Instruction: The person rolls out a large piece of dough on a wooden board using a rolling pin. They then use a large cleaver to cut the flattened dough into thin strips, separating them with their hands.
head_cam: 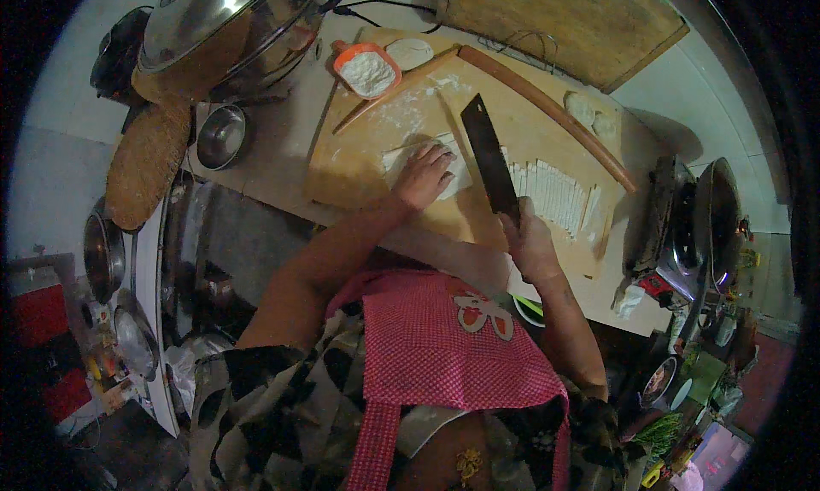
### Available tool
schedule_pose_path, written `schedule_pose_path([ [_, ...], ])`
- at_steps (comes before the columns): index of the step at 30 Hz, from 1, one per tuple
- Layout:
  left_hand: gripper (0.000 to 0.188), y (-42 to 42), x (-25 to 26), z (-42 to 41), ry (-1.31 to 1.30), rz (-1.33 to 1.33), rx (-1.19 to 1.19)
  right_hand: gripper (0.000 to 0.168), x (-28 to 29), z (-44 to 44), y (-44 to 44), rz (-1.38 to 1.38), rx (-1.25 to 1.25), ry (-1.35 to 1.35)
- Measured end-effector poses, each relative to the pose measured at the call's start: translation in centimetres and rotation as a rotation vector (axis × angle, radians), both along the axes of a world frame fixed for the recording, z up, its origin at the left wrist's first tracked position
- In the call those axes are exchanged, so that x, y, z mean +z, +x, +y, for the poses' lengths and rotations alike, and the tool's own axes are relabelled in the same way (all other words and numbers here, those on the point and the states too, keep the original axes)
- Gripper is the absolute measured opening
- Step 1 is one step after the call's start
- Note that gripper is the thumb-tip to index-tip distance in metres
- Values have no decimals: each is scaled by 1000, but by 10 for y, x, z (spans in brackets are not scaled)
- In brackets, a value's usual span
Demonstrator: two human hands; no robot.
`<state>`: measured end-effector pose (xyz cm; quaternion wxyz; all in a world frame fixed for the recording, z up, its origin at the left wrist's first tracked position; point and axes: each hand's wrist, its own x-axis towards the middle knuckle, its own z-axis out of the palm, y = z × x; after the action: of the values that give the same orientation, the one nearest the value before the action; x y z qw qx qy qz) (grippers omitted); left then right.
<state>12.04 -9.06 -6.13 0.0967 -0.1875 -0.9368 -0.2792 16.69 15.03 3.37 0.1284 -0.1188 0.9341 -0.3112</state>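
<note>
On a floured wooden board (416, 215), my left hand (425, 172) lies over a pale sheet of dough (456, 182), its fingers slightly apart and pressing from above. My right hand (530, 240) grips the handle of a dark cleaver (485, 148). The blade points away from me, just right of the dough sheet and left of the cut strips. A row of narrow white dough strips (548, 193) lies side by side to the right of the blade. Whether the cleaver's edge touches the board cannot be told.
A thick rolling pin (544, 114) and a thinner wooden stick (400, 89) lie across the board. At its back stands an orange scoop-shaped bowl (367, 73) of flour. A metal bowl (221, 137) and a large lidded pot (224, 43) are left; a wok (717, 219) stands right.
</note>
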Motion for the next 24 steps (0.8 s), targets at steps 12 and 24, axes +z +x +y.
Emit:
schedule_pose_path([
  [12, 43, 3, -4, 6, -161, -34, 44, 28, -1, -13, 2, 16, 115, 65],
  [24, 39, 4, -6, -8, 46, -26, -9, 28, 8, -8, 3, -121, -54, -19],
])
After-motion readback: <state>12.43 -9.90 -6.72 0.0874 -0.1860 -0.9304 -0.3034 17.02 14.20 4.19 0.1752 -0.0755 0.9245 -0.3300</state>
